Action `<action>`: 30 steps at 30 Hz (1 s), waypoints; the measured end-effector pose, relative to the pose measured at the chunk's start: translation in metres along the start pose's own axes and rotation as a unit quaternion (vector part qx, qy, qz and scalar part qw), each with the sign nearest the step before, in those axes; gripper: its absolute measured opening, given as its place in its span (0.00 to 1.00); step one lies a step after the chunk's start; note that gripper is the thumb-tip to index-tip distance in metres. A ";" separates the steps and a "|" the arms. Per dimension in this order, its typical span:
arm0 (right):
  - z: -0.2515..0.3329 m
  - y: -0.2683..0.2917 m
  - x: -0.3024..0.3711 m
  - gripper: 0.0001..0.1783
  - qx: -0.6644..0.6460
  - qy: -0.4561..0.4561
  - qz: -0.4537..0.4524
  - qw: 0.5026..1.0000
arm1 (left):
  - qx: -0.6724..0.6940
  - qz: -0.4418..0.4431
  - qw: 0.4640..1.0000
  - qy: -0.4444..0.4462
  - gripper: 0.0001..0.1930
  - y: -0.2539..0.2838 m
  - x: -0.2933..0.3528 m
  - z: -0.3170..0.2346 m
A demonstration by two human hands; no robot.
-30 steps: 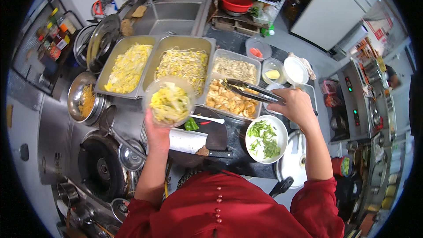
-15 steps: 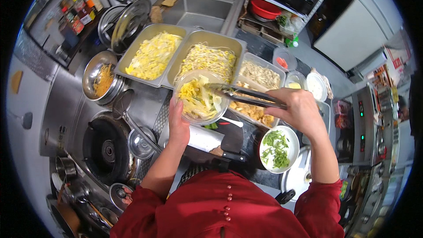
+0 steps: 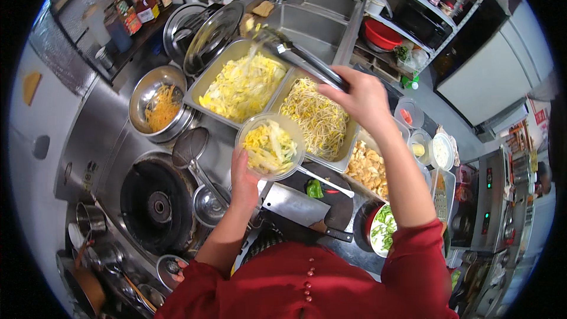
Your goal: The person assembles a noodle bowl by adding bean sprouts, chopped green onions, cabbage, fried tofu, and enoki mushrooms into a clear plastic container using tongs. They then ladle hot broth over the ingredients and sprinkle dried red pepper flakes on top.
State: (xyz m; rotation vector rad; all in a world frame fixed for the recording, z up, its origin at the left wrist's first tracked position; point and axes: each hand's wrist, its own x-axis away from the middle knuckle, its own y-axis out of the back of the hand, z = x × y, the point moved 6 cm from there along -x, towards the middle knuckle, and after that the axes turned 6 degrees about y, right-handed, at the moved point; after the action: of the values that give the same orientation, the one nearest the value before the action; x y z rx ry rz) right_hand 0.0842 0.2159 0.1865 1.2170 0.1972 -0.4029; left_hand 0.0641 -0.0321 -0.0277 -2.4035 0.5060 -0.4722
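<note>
My left hand (image 3: pixel 243 178) is wrapped round the side of a clear plastic bowl (image 3: pixel 300 149), which holds pale and yellow shredded cabbage. Gripped in my right hand (image 3: pixel 365 95) are metal tongs (image 3: pixel 310 65). Their blurred tips reach over the far end of the metal tray (image 3: pixel 204 77) of shredded cabbage (image 3: pixel 242 85), with strands of cabbage hanging near them. Beneath my right wrist lies the tray of bean sprouts (image 3: pixel 313 119). My right forearm partly covers the sliced mushrooms (image 3: pixel 367 168) and a bowl of chopped greens (image 3: pixel 385 230).
Below the plastic bowl are a cleaver (image 3: pixel 295 205), a white spoon (image 3: pixel 331 182) and a green pepper piece (image 3: pixel 314 188). Leftward sit a steel bowl of orange shreds (image 3: pixel 162 109), a strainer (image 3: pixel 191 145) and a black wok burner (image 3: pixel 156 204). A sink (image 3: pixel 313 26) lies beyond the trays.
My right hand and the tongs have swung from over the plastic bowl up and away to the cabbage tray. My left hand still holds the bowl. The whole view has shifted.
</note>
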 end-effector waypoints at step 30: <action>-0.185 0.112 0.319 0.31 0.212 -0.264 0.166 0.926 | -0.033 0.009 0.995 0.094 0.37 -0.068 -0.003 0.054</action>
State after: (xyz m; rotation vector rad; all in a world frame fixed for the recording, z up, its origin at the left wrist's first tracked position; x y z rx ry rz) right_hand 0.4328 0.3594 0.1065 1.4841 -0.5823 -0.4731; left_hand 0.1015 0.0459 -0.0245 -2.4280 0.6346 -0.6865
